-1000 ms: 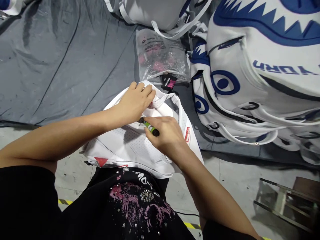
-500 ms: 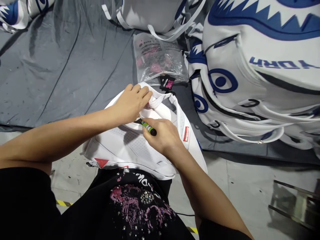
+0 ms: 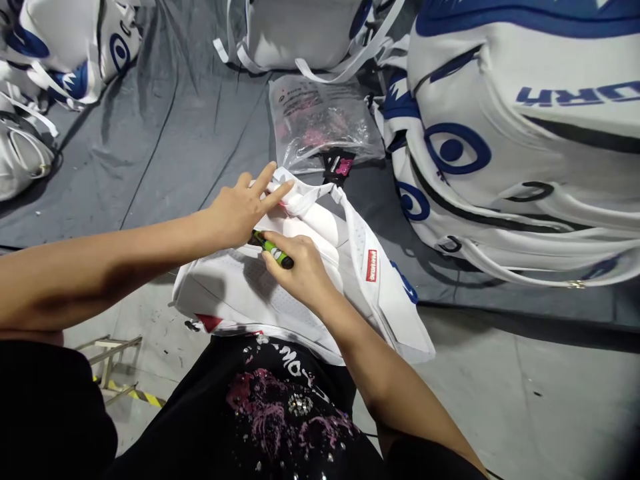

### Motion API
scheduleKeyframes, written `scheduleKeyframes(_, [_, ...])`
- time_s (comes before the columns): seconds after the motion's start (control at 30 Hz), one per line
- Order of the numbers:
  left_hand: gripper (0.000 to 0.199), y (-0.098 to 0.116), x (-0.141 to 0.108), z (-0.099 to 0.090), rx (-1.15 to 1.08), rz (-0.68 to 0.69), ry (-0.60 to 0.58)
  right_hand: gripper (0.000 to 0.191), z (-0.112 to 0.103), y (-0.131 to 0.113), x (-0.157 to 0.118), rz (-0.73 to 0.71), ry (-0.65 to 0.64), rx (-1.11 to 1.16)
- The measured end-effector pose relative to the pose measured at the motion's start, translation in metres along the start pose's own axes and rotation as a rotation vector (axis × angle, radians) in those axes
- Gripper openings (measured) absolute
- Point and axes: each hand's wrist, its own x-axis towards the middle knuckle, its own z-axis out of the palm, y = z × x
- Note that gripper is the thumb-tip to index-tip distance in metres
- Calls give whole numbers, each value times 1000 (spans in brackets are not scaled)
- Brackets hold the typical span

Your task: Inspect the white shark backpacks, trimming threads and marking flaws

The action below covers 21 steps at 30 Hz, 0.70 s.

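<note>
A white backpack (image 3: 250,287) with a red label lies between my body and the table edge. My left hand (image 3: 237,208) rests on its upper part with the fingers spread, near the top strap. Wrapped in the fingers of my right hand (image 3: 303,267) is a small green-and-black tool (image 3: 277,255). Its front end points left toward the bag, just below my left hand. That tip is partly hidden, so its exact kind does not show.
A clear plastic pouch (image 3: 320,120) with pink items lies beyond the bag, a black tag (image 3: 337,167) at its near edge. White-and-blue shark-face backpacks (image 3: 500,173) are piled at right. More bags (image 3: 65,40) stand far left; another bag (image 3: 305,33) sits at the back.
Both hands have shifted left over the backpack, the tool moving with my right hand. My left fingers are more spread. The view has turned left.
</note>
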Motion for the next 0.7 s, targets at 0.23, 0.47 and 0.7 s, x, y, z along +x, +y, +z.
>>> scheduleKeyframes(0.23, [120, -17, 8, -8, -60, 99, -134, 31, -8, -1, -3, 28, -14, 60])
scheduleKeyframes(0.47, [122, -36, 7, -2, -274, -72, -192, 34, -11, 1, -6, 19, 7, 62])
scheduleKeyframes(0.7, [115, -33, 7, -4, -288, -87, -200, 35, -4, -5, 4, 61, -8, 24])
